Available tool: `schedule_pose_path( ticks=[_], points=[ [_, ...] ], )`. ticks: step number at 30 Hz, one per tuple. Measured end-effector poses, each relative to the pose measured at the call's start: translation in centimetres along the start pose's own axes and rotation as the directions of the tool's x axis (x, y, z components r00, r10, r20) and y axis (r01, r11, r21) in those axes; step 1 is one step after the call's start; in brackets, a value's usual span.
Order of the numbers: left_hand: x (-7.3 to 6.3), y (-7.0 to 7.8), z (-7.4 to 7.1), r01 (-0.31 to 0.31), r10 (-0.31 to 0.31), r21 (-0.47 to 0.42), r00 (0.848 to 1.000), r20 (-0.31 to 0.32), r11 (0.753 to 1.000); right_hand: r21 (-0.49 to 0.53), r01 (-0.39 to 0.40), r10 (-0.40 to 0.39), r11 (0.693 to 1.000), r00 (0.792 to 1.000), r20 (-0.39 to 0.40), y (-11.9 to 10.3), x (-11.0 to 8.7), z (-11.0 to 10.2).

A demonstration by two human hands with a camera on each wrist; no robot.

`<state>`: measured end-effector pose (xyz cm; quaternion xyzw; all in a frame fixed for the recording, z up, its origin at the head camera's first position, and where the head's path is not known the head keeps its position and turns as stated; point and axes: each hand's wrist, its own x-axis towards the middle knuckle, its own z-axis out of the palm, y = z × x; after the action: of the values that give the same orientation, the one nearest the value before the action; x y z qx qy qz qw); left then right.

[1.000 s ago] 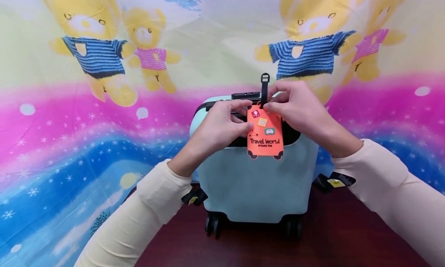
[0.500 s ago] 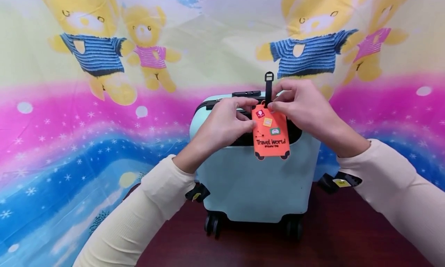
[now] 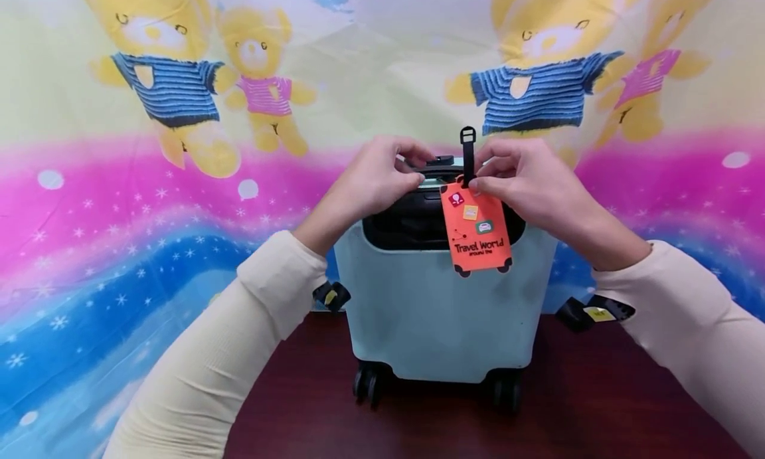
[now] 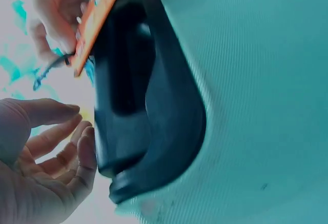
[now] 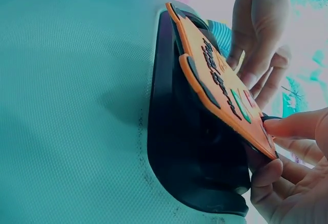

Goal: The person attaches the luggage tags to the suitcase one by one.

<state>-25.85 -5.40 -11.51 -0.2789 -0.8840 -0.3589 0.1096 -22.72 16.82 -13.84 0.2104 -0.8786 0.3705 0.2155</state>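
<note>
An orange luggage tag (image 3: 478,228) printed "Travel World around the" hangs in front of the light-green suitcase (image 3: 442,313). My right hand (image 3: 528,180) pinches its upper corner between thumb and fingers, as the right wrist view also shows. A black buckle strap (image 3: 469,155) rises from the tag's top, its buckle end free. My left hand (image 3: 379,177) is at the suitcase's top left, apart from the tag. In the left wrist view the left thumb and fingers (image 4: 48,157) are bent with a gap and nothing between them, beside the black recess (image 4: 128,96).
The suitcase stands upright on its black wheels (image 3: 505,392) on a dark red-brown tabletop (image 3: 418,426). Behind it hangs a cloth backdrop (image 3: 382,80) printed with yellow bears. Black wrist cameras (image 3: 594,313) sit under the sleeves.
My left hand has let go of the tag's left edge and moved up and left. The right hand has carried the tag slightly right, and it tilts a little.
</note>
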Motion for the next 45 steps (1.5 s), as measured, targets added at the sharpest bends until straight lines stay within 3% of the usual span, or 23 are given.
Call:
schedule_pose_path(
  ticks=[4,11,18,24,33,45],
  points=[
    [1.8,-0.4,-0.8,-0.012,0.010,0.064,1.000,0.028,0.998,-0.005,0.006,-0.006,1.000,1.000,-0.006,0.2,0.1,-0.1],
    [4.6,-1.3,-1.7,-0.061,0.038,0.138,0.986,0.160,0.989,-0.008,0.027,-0.028,1.000,0.999,-0.022,0.3,0.0,0.1],
    [6.2,-1.3,-1.8,-0.088,0.047,0.115,0.946,0.320,0.989,0.012,0.079,-0.078,0.997,0.996,-0.046,0.3,-0.1,0.2],
    [7.1,-0.9,-1.8,-0.011,-0.012,0.053,0.910,0.414,0.999,0.016,0.083,-0.082,0.996,0.995,-0.055,0.2,0.0,0.2],
    [8.1,-0.9,-1.5,0.051,-0.059,0.030,0.891,0.449,0.998,0.011,0.076,-0.076,0.997,0.996,-0.047,0.3,0.1,0.3],
    [8.6,-0.7,-1.0,0.000,-0.026,0.058,0.901,0.434,0.998,0.010,0.074,-0.073,0.997,0.996,-0.060,0.3,0.0,0.4]
  ],
)
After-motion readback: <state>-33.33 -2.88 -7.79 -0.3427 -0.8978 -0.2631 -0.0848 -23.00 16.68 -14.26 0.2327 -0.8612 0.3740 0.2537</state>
